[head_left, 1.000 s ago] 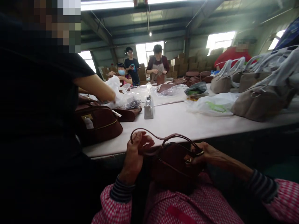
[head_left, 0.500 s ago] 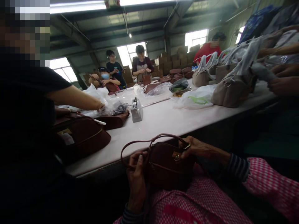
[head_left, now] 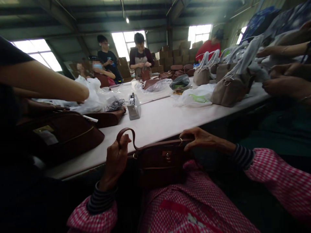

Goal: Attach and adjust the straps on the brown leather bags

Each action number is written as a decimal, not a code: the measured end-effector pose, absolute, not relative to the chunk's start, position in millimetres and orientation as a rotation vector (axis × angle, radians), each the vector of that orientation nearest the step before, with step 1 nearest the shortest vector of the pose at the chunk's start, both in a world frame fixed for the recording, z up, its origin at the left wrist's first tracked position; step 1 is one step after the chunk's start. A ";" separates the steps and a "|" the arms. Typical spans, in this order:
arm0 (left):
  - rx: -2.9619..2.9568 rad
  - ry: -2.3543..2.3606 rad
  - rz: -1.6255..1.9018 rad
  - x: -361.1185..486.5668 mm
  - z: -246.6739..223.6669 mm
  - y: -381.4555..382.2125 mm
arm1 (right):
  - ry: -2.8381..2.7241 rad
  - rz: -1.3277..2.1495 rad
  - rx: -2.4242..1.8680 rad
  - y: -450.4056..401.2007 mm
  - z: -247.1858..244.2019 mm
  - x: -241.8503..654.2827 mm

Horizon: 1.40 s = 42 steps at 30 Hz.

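Above the checked apron [head_left: 194,200], the brown bag [head_left: 156,176] lay between the two hands, its long axis running crosswise. The right hand [head_left: 201,139] was nearer, gripping the bag's top right end; the left hand [head_left: 116,160], just off the opposite end, was closed on the looped strap [head_left: 133,137]. Beyond stretched the white table [head_left: 157,121], a tape dispenser [head_left: 134,109] standing on it.

Deep reddish-brown on the rounded leather-look handbag [head_left: 153,161], gold glinting at its small metal clasp [head_left: 167,156]! Pink-and-white check over the cloth garment [head_left: 209,207], dark-and-grey stripes round the knitted cuffs [head_left: 100,200], taupe on those upright bags [head_left: 224,93], whitish bench [head_left: 157,123].
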<state>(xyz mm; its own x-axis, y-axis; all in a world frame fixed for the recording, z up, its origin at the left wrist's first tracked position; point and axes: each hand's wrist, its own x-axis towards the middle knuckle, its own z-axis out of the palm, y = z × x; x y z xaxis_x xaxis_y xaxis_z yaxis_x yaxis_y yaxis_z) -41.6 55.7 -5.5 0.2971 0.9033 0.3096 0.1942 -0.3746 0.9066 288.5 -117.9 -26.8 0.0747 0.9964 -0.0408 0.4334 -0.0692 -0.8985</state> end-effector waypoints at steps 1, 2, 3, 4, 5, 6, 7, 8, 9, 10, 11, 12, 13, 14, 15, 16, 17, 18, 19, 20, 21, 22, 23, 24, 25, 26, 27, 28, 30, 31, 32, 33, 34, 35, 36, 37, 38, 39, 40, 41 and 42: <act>1.939 1.016 1.106 -43.7 -5.9 60.4 | -1.431 0.923 -1.645 -120.8 -28.2 298.0; 2.111 1.038 1.064 -46.4 -6.3 64.6 | -1.404 0.906 -1.686 -125.1 -30.0 309.0; 2.249 1.064 1.011 -49.2 -6.9 68.0 | -1.374 0.899 -1.727 -130.6 -32.1 321.0; 2.331 1.092 0.963 -52.0 -7.5 70.5 | -1.340 0.894 -1.768 -137.2 -34.5 333.4; 2.383 1.115 0.909 -54.5 -8.1 72.2 | -1.310 0.883 -1.810 -144.6 -37.4 345.6; 2.421 1.136 0.855 -56.4 -8.4 73.2 | -1.282 0.857 -1.853 -152.2 -41.2 357.0; 2.457 1.152 0.794 -58.0 -8.5 73.7 | -1.260 0.821 -1.897 -159.8 -46.0 367.1; 2.496 1.165 0.725 -59.2 -7.9 73.9 | -1.250 0.784 -1.937 -167.0 -52.0 375.7; 2.541 1.170 0.649 -60.2 -6.7 74.1 | -1.248 0.753 -1.966 -173.4 -59.2 382.4; 2.583 1.162 0.573 -61.4 -4.5 74.4 | -1.254 0.736 -1.985 -179.1 -67.5 387.2; 2.608 1.138 0.501 -63.0 -1.3 74.8 | -1.265 0.733 -1.991 -183.7 -76.4 390.2; 2.599 1.091 0.440 -64.8 3.0 75.4 | -1.277 0.740 -1.992 -187.4 -85.5 391.4; 2.550 1.025 0.379 -67.0 8.0 76.0 | -1.289 0.754 -1.991 -190.0 -94.0 391.0; 2.467 0.961 0.332 -69.3 13.5 76.5 | -1.299 0.771 -1.990 -191.4 -101.5 389.4; 2.369 0.907 0.298 -71.5 19.0 76.7 | -1.302 0.790 -1.988 -191.6 -107.1 386.6; 2.275 0.873 0.282 -73.2 24.0 76.6 | -1.303 0.810 -1.982 -190.6 -110.5 382.5; 2.201 0.858 0.279 -74.2 28.0 76.0 | -1.301 0.827 -1.974 -188.2 -111.1 377.2; 2.146 0.854 0.283 -74.4 30.9 75.0 | -1.303 0.857 -1.958 -184.5 -108.8 370.5; 2.103 0.851 0.289 -73.8 32.4 73.7 | -1.317 0.910 -1.925 -179.4 -103.5 362.2; 2.065 0.836 0.294 -72.3 32.8 72.2 | -1.343 0.978 -1.869 -173.2 -95.4 352.2; 2.030 0.809 0.302 -70.2 32.4 70.6 | -1.379 1.053 -1.795 -165.8 -85.0 340.9; 2.003 0.778 0.315 -67.6 31.6 69.1 | -1.419 1.126 -1.702 -157.5 -73.0 328.6; 1.987 0.744 0.330 -64.8 30.6 67.9 | -1.451 1.165 -1.615 -148.5 -60.2 315.9; 1.979 0.713 0.347 -61.9 29.6 67.2 | -1.466 1.175 -1.551 -139.2 -47.6 303.4; 1.980 0.683 0.359 -59.2 28.6 66.9 | -1.454 1.168 -1.509 -129.7 -35.9 291.6; 1.978 0.661 0.370 -56.8 27.4 67.0 | -1.439 1.163 -1.485 -120.5 -25.8 281.0; 1.968 0.645 0.386 -54.8 25.9 67.5 | -1.435 1.159 -1.469 -111.8 -17.8 271.8; 1.947 0.637 0.413 -53.3 23.8 68.2 | -1.452 1.159 -1.460 -104.1 -12.0 264.2; 1.874 0.651 0.505 -52.2 17.4 69.3 | -1.540 1.151 -1.470 -92.3 -7.2 253.6; 1.820 0.669 0.557 -52.7 13.2 69.4 | -1.580 1.132 -1.483 -88.6 -7.9 250.4; 1.758 0.685 0.600 -53.9 8.7 68.9 | -1.593 1.113 -1.492 -86.5 -10.2 248.5; 1.697 0.690 0.634 -55.7 4.0 67.8 | -1.570 1.108 -1.496 -85.8 -14.0 247.7; 1.646 0.680 0.668 -58.0 -0.4 66.0 | -1.510 1.126 -1.483 -86.2 -19.0 247.9; 1.609 0.659 0.705 -60.4 -4.5 63.5 | -1.427 1.162 -1.451 -87.5 -24.9 248.8; 1.591 0.633 0.742 -62.7 -8.2 60.2 | -1.332 1.205 -1.405 -89.4 -31.3 250.1; 1.587 0.608 0.777 -64.5 -11.4 56.3 | -1.239 1.241 -1.359 -91.5 -37.6 251.6; 1.595 0.593 0.799 -65.5 -14.4 52.0 | -1.161 1.261 -1.318 -93.6 -43.5 252.8; 1.614 0.596 0.808 -65.6 -17.1 47.4 | -1.103 1.262 -1.287 -95.6 -48.4 253.8; 1.645 0.616 0.808 -64.8 -20.0 43.0 | -1.066 1.250 -1.268 -97.3 -52.0 254.3; 1.692 0.646 0.814 -63.2 -23.0 39.0 | -1.047 1.238 -1.260 -98.6 -54.1 254.3; 1.758 0.684 0.838 -61.1 -26.4 35.7 | -1.037 1.231 -1.257 -99.7 -54.5 254.0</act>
<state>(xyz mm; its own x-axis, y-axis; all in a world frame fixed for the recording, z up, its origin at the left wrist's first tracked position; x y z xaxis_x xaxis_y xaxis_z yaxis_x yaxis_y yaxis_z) -61.1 35.7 -26.4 0.5956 0.7733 0.2176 0.0581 -0.3116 0.9484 254.0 -99.7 -54.5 0.0966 0.9915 -0.0877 -0.0824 -0.0799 -0.9934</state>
